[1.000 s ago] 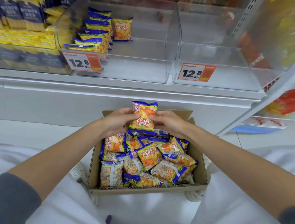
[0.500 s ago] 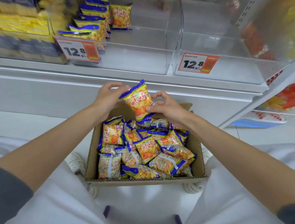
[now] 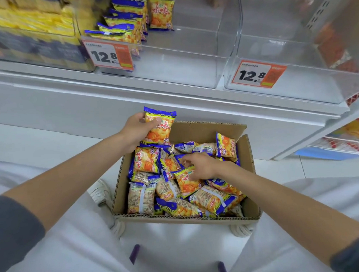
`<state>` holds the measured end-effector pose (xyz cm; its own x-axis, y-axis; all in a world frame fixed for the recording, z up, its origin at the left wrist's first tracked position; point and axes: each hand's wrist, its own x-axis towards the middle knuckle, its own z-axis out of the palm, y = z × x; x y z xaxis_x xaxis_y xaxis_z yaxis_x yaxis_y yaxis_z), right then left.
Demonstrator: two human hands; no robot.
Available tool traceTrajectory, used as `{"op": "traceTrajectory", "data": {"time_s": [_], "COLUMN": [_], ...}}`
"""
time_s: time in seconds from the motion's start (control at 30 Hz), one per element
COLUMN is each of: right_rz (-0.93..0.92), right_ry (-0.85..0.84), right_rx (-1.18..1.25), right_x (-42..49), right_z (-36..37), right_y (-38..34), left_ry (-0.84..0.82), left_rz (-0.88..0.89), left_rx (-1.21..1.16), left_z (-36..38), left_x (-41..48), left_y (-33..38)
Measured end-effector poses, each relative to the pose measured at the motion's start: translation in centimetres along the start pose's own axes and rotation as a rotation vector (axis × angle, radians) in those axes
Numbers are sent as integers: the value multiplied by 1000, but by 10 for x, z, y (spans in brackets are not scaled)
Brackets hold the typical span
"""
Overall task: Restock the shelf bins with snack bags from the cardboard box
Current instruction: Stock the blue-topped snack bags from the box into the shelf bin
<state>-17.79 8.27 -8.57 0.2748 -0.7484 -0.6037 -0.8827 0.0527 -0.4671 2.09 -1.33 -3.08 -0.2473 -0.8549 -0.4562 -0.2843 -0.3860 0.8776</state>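
Note:
A cardboard box [image 3: 251, 215] on the floor between my knees holds several orange-and-blue snack bags [image 3: 210, 198]. My left hand [image 3: 136, 130] grips one snack bag [image 3: 159, 126] upright above the box's far left corner. My right hand [image 3: 198, 166] reaches down into the box, fingers curled onto a bag [image 3: 187, 183] in the middle of the pile. On the shelf above, a clear bin [image 3: 182, 72] has a row of the same bags [image 3: 126, 21] along its left side. A second clear bin [image 3: 296, 89] to its right holds none.
Orange price tags reading 12.8 hang on the middle bin [image 3: 109, 54] and the right bin [image 3: 258, 73]. Yellow packets [image 3: 25, 21] fill the bin at far left. A white shelf base [image 3: 173, 103] runs behind the box. My white-trousered legs flank the box.
My right hand let go of the raised bag and dropped into the box onto another bag. My left hand now holds the raised bag alone, turned upright.

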Motion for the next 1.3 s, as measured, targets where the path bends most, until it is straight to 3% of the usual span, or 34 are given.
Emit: {"op": "traceTrajectory", "data": {"time_s": [0.27,0.4,0.47,0.63,0.73,0.8,1.03,1.13,1.3], "right_rz": [-106,-130,-144,-140,-120,-148,-263,-292,-178], "right_ry": [299,422,503,469,320,305,559,688,854], "right_rx": [642,720,789,844,953,986,847,891,920], "right_x": [-32,-32,-27,-25,-30,-33,-46,-41,-7], "right_z": [-90,-96,-92,-99,-108,-118,-185,-221,-270], "right_y": [-10,-19,-27,-39,-43,-53,-96,-107,-95], "left_ry": [-81,-285,-337,-215,-202,-181,-57,21,138], "left_rz": [91,-81,-80,35,121,210,483,584,642], "left_rx": [131,-19,-82,-180,-60,21,410,445,596], "left_z": [6,18,26,28,22,17,-15,-28,-62], "left_x": [-2,-11,-17,-8,-12,-17,-43,-31,30], "left_y": [5,12,17,23,37,51,148,185,217]}}
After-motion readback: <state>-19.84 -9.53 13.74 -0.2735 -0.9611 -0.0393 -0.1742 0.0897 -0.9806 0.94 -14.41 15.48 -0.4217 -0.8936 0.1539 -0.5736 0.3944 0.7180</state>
